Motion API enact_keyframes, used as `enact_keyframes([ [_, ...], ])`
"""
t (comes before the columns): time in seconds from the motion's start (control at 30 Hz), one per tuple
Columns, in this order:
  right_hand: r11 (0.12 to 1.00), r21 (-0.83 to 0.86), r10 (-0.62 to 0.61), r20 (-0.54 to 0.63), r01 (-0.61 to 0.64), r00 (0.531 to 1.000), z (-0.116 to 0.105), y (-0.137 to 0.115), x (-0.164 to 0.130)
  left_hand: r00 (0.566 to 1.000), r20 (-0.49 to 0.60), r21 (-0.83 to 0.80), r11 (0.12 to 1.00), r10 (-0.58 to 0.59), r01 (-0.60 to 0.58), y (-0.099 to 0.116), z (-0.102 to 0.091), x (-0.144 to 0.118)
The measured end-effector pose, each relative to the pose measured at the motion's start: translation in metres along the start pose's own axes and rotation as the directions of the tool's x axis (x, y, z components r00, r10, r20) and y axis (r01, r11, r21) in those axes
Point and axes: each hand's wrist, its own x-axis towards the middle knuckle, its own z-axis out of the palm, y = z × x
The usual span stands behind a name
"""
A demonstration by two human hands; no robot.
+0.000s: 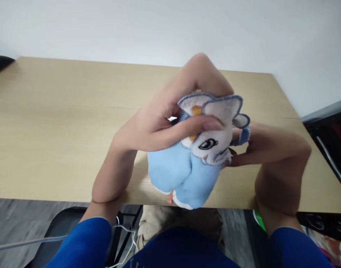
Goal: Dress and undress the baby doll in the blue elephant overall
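Observation:
A light blue soft cloth toy (173,167) is held above the front part of the table. It has a white embroidered animal face with a dark eye, orange patches and ear-like flaps outlined in blue. My left hand (170,115) is closed on it, its thumb pressed across the white face and its bent fingers behind the upper edge. From the right, my right hand (251,145) grips the toy's right side near a small blue loop; part of its fingers is hidden behind the toy. White trim and a small pinkish piece show at the toy's lower end.
The light wood table (61,130) meets a white wall (117,29) at the back. A black chair (61,227) and white cables (131,238) are at the lower left. Black equipment with a metal bar (330,160) stands beyond the table's right edge.

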Motion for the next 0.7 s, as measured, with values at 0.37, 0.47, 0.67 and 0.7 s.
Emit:
enact_keyframes([
  [0.37, 0.995, -0.097, -0.041, -0.491, -0.007, 0.870, -0.001, 0.033, -0.014, 0.858, 0.378, -0.068, 0.913, -0.349, 0.402, -0.041, -0.043, -0.011],
  [0.47, 0.995, -0.055, 0.060, -0.388, -0.088, 0.920, -0.001, 0.038, -0.005, 0.879, 0.344, -0.075, 0.924, -0.329, 0.375, -0.044, -0.034, -0.008],
  [0.67, 0.978, 0.176, 0.137, -0.123, -0.114, 0.983, 0.015, 0.048, 0.014, 0.916, 0.276, -0.046, 0.948, -0.290, 0.314, -0.035, -0.018, -0.002],
  [0.7, 0.975, 0.188, 0.143, -0.108, -0.121, 0.984, 0.017, 0.049, 0.015, 0.908, 0.298, -0.034, 0.948, -0.294, 0.318, -0.036, -0.020, -0.003],
])
